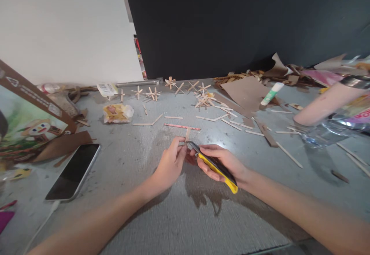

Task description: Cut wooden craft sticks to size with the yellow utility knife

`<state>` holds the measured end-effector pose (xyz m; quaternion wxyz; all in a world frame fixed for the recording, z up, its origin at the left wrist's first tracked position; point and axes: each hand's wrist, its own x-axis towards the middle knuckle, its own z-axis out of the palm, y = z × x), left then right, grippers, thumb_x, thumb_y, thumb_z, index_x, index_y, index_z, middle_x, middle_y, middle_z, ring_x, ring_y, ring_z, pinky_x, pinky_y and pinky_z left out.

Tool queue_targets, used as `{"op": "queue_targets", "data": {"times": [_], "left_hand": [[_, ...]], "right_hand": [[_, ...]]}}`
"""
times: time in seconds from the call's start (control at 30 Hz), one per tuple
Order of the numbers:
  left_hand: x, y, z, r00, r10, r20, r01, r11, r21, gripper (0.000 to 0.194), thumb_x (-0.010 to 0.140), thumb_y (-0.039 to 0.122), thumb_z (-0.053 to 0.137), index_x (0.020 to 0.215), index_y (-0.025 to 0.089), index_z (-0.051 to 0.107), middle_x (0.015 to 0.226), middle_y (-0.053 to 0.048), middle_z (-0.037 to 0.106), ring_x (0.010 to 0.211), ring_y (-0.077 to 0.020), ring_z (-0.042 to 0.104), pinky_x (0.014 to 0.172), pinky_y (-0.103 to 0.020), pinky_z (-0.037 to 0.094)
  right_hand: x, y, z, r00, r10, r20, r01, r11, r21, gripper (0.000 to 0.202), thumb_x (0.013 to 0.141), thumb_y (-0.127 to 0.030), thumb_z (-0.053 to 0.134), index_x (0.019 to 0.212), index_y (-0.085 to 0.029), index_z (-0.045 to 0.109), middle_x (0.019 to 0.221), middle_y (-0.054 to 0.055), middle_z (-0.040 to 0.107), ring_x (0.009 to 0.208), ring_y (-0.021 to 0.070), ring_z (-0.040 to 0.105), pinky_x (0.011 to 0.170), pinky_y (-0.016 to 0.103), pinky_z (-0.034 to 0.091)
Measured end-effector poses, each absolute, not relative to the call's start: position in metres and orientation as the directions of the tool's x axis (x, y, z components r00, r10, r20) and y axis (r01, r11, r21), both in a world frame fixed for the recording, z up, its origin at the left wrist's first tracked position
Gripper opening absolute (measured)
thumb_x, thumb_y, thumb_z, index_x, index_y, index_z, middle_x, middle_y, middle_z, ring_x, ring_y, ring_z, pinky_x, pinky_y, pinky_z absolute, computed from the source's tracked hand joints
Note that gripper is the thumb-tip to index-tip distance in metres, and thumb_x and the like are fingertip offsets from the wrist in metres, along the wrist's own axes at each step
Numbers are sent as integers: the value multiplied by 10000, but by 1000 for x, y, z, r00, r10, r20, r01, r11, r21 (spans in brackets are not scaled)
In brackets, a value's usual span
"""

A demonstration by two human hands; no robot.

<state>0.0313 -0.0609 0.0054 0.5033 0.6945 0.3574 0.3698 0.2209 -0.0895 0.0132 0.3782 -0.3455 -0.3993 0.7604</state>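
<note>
My left hand [171, 161] pinches a short wooden craft stick [187, 134], whose free end points away from me. Closed around a yellow and black utility knife [217, 167], my right hand [221, 160] brings the blade up against the stick near my left fingertips. The lower end of the stick is hidden by my fingers. Just beyond lies a pink-red stick [182, 126] on the grey table [162, 224]. Farther off are pale sticks, among them a bent pair [148, 122] and a single one [174, 117].
Star-shaped stick pieces [152, 93] stand along the back. A phone [73, 172] with a cable lies left, by a printed box [31, 120] and a small packet [118, 113]. Right are a glue stick [272, 93], cardboard [245, 93], a pink tumbler [323, 100] and a plastic bottle [326, 131].
</note>
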Motion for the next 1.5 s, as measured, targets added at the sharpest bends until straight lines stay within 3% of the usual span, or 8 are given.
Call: {"op": "queue_targets", "data": {"times": [0.27, 0.4, 0.57, 0.7, 0.8, 1.07, 1.23, 1.5], "left_hand": [[32, -60, 3, 471, 877, 91, 117, -164, 979, 238, 1057, 441, 471, 1140, 218, 482, 836, -43, 769, 747, -197, 756, 773, -358, 587], [34, -63, 2, 463, 884, 72, 58, -111, 992, 293, 1031, 486, 534, 1120, 224, 436, 807, -26, 755, 695, -189, 745, 730, -355, 596], [35, -72, 4, 546, 835, 71, 54, -120, 991, 266, 1020, 462, 560, 1039, 231, 431, 766, -13, 732, 674, -178, 724, 701, -350, 595], [35, -75, 8, 585, 808, 71, 66, -135, 989, 215, 1018, 416, 555, 989, 227, 456, 741, -12, 705, 681, -176, 708, 684, -340, 581], [35, -74, 8, 592, 803, 69, 50, -122, 991, 237, 1021, 443, 550, 989, 226, 460, 744, -10, 700, 673, -177, 704, 684, -344, 572], [34, -71, 7, 582, 813, 37, 23, -61, 998, 333, 1013, 536, 548, 1092, 227, 454, 717, 7, 701, 632, -179, 703, 671, -343, 572], [34, -71, 7, 579, 814, 42, -6, -47, 999, 287, 997, 452, 579, 1129, 218, 479, 720, 10, 704, 616, -171, 692, 663, -335, 565], [34, -71, 5, 581, 813, 35, 10, -50, 999, 276, 996, 450, 571, 1108, 209, 497, 735, 0, 703, 638, -172, 694, 683, -340, 566]], "right_hand": [[220, -94, 16, -333, 937, -103, -233, -188, -954, 359, 914, -561, 609, 1023, -219, 611, 647, -36, 589, 394, 115, 494, 374, 257, 317], [223, -94, 20, -105, 993, 57, 69, 64, -996, 348, 911, -565, 654, 976, -224, 636, 619, -71, 472, 466, 106, 425, 463, 267, 331], [221, -93, 22, -21, 994, 110, 387, 110, -915, 305, 802, -497, 762, 909, -236, 648, 603, -73, 463, 566, 140, 439, 543, 281, 347], [219, -93, 22, -60, 992, 111, 403, 126, -907, 229, 846, -442, 714, 792, -233, 638, 717, -1, 654, 678, 178, 583, 649, 305, 440], [220, -92, 23, -74, 990, 118, 396, 138, -908, 263, 887, -479, 683, 799, -232, 659, 765, 18, 693, 716, 192, 616, 672, 309, 461], [225, -88, 18, -48, 997, 67, 333, 79, -940, 481, 942, -663, 570, 715, -240, 534, 512, -65, 394, 465, 128, 358, 477, 280, 290], [223, -93, 17, 27, 973, 230, 446, 194, -874, 318, 934, -541, 628, 837, -239, 635, 627, -21, 577, 557, 155, 500, 554, 284, 404], [221, -95, 11, -67, 934, 351, 577, 323, -750, 151, 945, -405, 616, 942, -261, 663, 793, 36, 738, 653, 197, 668, 653, 309, 504]]}}
